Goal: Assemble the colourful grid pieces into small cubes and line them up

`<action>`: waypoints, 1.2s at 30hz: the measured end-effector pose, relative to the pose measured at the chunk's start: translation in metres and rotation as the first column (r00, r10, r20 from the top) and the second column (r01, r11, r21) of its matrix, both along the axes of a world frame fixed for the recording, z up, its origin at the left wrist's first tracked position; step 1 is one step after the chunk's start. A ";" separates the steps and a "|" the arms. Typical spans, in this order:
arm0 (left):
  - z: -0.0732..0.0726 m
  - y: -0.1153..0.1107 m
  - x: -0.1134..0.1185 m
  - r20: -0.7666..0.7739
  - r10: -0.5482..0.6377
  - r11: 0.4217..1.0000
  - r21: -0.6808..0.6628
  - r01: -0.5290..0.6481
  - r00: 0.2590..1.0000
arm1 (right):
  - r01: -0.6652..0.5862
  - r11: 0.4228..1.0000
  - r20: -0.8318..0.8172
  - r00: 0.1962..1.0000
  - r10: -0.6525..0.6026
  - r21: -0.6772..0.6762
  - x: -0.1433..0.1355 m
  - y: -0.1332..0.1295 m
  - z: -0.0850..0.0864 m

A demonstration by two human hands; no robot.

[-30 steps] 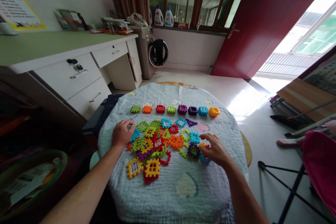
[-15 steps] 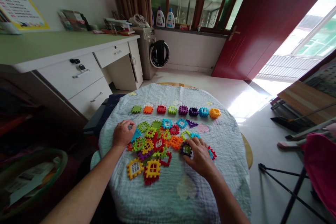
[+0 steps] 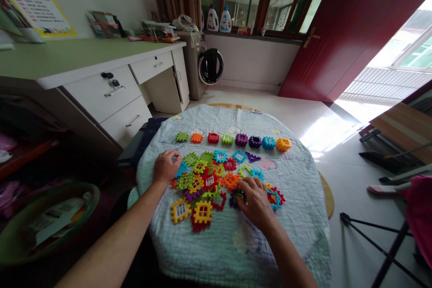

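Note:
My right hand is over the right side of the block pile, thumb and fingers closed around a dark purple window block, mostly covered by the hand. Left of it lie an orange window block and a red frame block. My left hand rests on the cloth at the pile's left edge with its fingers curled; whether they hold anything is hidden. Beside those fingers is a blue block. A yellow window block lies on red pieces at the front of the pile.
Behind the pile runs a row of blocks, from a flat green block to a yellow-orange stack. A cloth covers the round table. Blue and red pieces lie right of my right hand. A desk stands left.
My right hand has shifted slightly left with the dark purple block, uncovering more of the blue and red pieces at its right. My left hand stays beside the blue block. The camera view has turned slightly.

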State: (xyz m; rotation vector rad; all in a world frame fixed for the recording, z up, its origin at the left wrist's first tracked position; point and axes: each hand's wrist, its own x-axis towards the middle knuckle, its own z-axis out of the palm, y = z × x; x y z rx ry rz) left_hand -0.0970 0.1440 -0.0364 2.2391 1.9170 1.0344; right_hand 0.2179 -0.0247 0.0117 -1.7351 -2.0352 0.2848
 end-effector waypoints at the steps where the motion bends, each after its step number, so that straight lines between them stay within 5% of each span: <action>1: 0.001 0.000 0.000 0.001 -0.002 1.000 -0.004 0.002 1.000 | 0.005 1.000 -0.005 1.000 -0.005 0.002 0.000 -0.001 -0.001; 21: 0.003 -0.002 0.002 0.007 0.000 1.000 -0.001 0.000 1.000 | 0.216 0.971 -0.046 0.976 -0.212 0.101 0.006 0.022 -0.011; 28: 0.000 -0.001 0.001 0.009 -0.003 1.000 -0.005 0.003 1.000 | 0.303 0.947 -0.163 0.945 -0.284 0.110 0.058 0.012 -0.008; 36: 0.000 0.000 0.000 -0.010 -0.007 1.000 -0.004 0.007 1.000 | 0.172 0.982 0.070 0.983 -0.167 -0.083 0.103 -0.026 -0.003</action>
